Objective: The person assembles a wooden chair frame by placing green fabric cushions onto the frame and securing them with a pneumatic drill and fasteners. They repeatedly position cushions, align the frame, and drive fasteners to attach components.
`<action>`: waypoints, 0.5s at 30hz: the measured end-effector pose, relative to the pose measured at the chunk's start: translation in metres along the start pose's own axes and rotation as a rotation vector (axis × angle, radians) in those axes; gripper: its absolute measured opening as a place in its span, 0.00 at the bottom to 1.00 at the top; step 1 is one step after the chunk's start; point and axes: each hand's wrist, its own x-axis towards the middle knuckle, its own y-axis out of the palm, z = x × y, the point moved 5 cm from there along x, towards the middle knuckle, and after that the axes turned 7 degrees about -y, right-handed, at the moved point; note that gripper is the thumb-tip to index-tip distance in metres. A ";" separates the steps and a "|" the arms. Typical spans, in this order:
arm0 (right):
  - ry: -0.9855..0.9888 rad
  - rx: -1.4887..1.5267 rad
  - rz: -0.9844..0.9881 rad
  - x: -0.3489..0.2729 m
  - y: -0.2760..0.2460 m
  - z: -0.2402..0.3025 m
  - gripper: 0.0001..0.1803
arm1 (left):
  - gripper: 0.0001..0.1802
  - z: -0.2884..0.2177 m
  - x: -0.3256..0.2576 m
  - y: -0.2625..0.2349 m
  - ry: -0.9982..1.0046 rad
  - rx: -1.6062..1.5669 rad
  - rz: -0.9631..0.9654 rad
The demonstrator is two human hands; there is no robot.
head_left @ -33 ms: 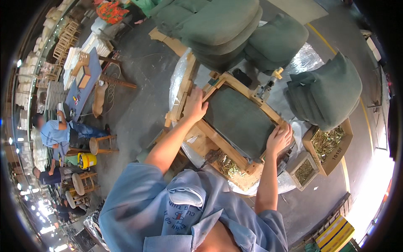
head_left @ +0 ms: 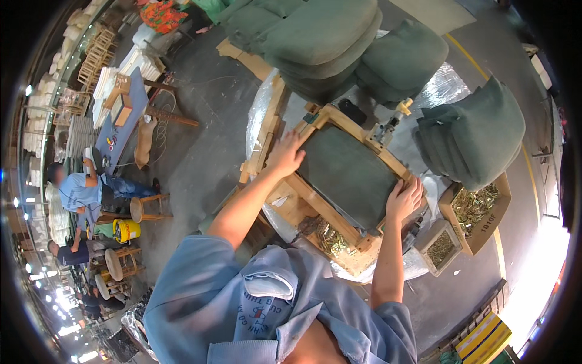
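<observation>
A wooden frame (head_left: 324, 203) surrounds a flat dark green fabric-covered pad (head_left: 348, 176) on the workbench. My left hand (head_left: 286, 156) lies across the frame's left side, its fingers stretched out and holding nothing. At the right end of the far rail rests my right hand (head_left: 404, 200), fingers laid over the wood and thumb near the pad's edge. Between the hands, on the far rail, stands a metal clamp (head_left: 383, 132) with a yellow knob. Brass-coloured metal pieces (head_left: 332, 239) lie on the bench on my side of the frame.
Green cushions (head_left: 321, 39) are stacked beyond the frame, with another stack (head_left: 476, 136) at right. A cardboard box (head_left: 488, 233) of metal pieces and a small tray (head_left: 439, 249) of tiny parts stand right. People (head_left: 82, 191) work at far left, near wooden stools (head_left: 145, 208).
My left hand has shifted very slightly along the frame. The view has moved a little; the frame and pad otherwise look the same.
</observation>
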 end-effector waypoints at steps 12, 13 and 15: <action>0.039 0.003 0.098 0.009 0.028 -0.010 0.27 | 0.22 -0.087 0.132 -0.020 0.603 0.002 -0.231; 0.045 -0.002 0.108 0.010 0.028 -0.010 0.27 | 0.24 -0.097 0.139 -0.011 0.645 -0.095 -0.226; 0.033 -0.034 0.154 0.011 0.027 -0.002 0.28 | 0.30 -0.104 0.137 0.002 0.648 -0.096 -0.174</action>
